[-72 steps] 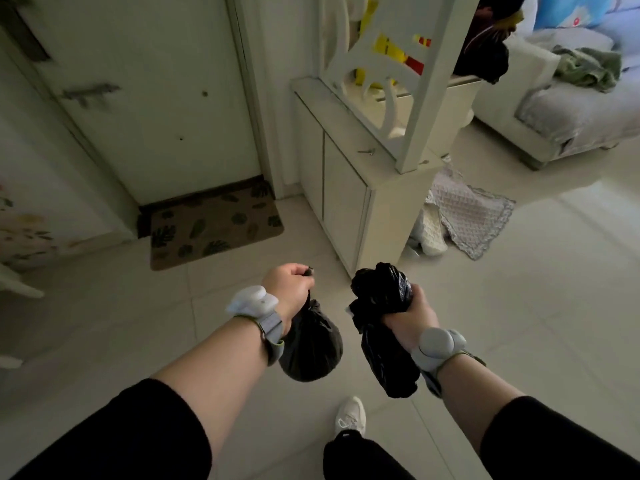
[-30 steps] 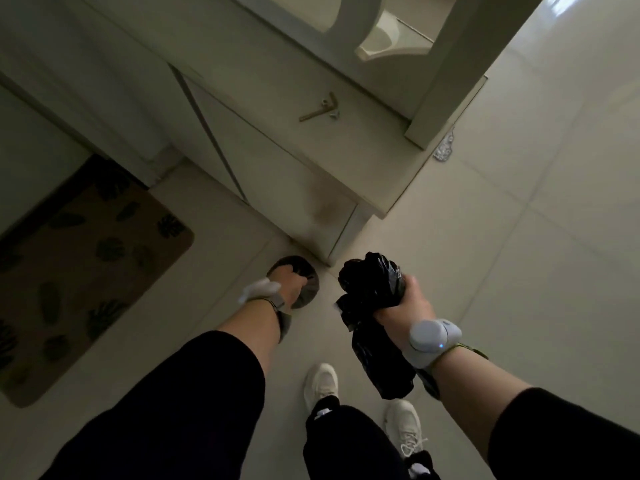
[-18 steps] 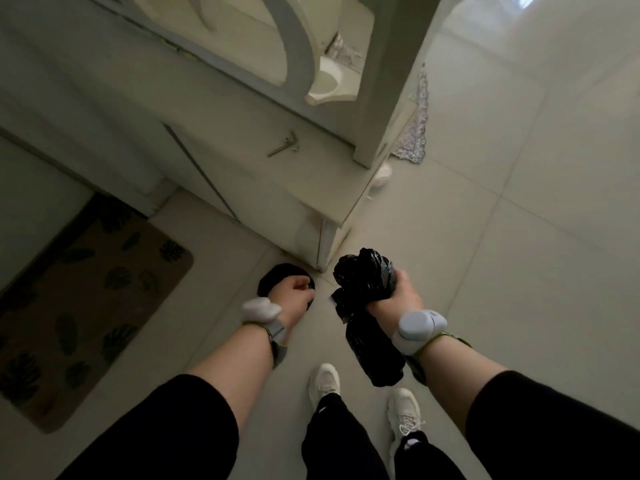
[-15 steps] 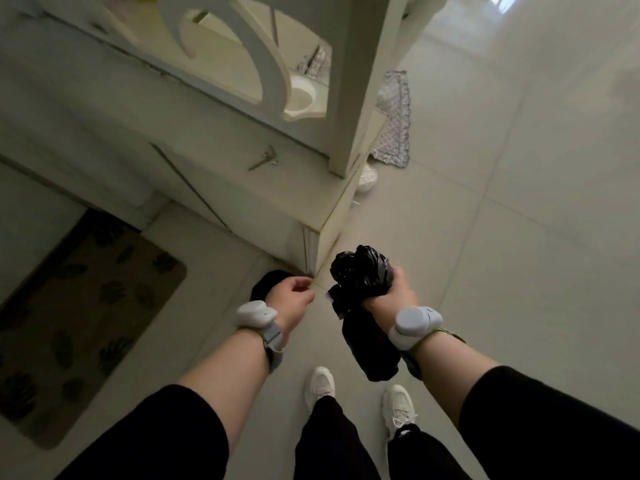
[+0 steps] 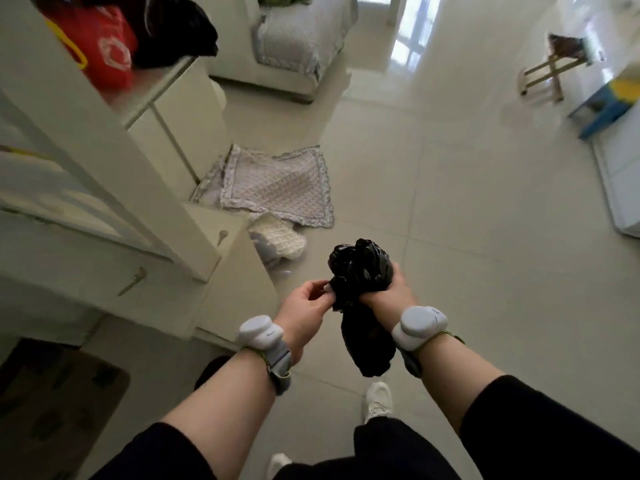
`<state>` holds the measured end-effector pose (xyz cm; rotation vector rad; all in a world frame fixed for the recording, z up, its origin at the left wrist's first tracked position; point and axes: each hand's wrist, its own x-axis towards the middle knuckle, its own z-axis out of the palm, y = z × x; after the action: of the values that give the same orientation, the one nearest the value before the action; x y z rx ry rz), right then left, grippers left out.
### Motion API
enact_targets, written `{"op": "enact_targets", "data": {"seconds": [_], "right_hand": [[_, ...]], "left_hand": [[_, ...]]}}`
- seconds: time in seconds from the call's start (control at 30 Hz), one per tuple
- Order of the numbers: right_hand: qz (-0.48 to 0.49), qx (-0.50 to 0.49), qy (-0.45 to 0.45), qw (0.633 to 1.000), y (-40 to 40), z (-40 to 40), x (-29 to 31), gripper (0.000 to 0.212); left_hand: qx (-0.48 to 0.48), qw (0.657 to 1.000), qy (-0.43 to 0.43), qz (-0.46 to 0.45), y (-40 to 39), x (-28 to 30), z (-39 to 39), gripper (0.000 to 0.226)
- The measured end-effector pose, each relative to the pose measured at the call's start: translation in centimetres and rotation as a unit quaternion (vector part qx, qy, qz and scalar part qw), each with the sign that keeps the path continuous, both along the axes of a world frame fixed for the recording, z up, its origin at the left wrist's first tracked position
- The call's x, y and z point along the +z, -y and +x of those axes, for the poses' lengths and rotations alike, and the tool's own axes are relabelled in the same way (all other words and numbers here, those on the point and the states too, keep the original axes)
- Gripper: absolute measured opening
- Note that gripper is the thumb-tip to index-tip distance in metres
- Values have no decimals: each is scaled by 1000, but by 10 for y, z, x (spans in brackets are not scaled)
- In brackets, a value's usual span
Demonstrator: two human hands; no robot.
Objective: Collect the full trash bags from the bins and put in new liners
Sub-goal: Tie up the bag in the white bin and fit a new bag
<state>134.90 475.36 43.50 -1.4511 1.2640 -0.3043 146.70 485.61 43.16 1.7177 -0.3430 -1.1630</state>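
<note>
- The crumpled black plastic bin-liner bundle (image 5: 360,271) hangs above the pale tiled floor (image 5: 467,209), at the centre of the view, between the two hands.
- Its long axis runs roughly 12 to 6 o'clock: a bunched, glossy knot of folds points up toward 12, and a narrower tail (image 5: 369,344) droops toward 6, ending above a white shoe (image 5: 378,400).
- The right hand (image 5: 389,289) is wrapped around the bundle's middle, fingers curled tight; the fingertips are hidden behind the plastic.
- The left hand (image 5: 306,306) comes in from 9 o'clock, fingers bent, thumb and fingertips pinching a fold at the bundle's left edge.
- Each wrist carries a grey rounded strap-on device (image 5: 260,332).
- How many liners are in the bundle cannot be told.
- A white cabinet with a lattice screen (image 5: 104,202) fills the 9 to 11 o'clock side, cut off by the frame edge.
- A quilted grey mat (image 5: 280,185) lies on the floor at 11 o'clock from the bundle.
- A dark shape (image 5: 211,368) shows by the left forearm, mostly hidden.
</note>
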Motion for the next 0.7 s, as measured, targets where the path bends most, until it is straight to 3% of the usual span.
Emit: {"op": "enact_targets", "data": {"seconds": [0.17, 0.33, 0.7], "right_hand": [[-24, -23, 35, 999, 127, -53, 34, 67], [-20, -62, 43, 997, 200, -80, 44, 65], [-24, -124, 46, 991, 417, -45, 36, 57]], "left_hand": [[-24, 999, -10, -31, 128, 40, -53, 26], [-53, 998, -4, -37, 207, 54, -72, 24], [-121, 991, 10, -57, 439, 44, -26, 23]]}}
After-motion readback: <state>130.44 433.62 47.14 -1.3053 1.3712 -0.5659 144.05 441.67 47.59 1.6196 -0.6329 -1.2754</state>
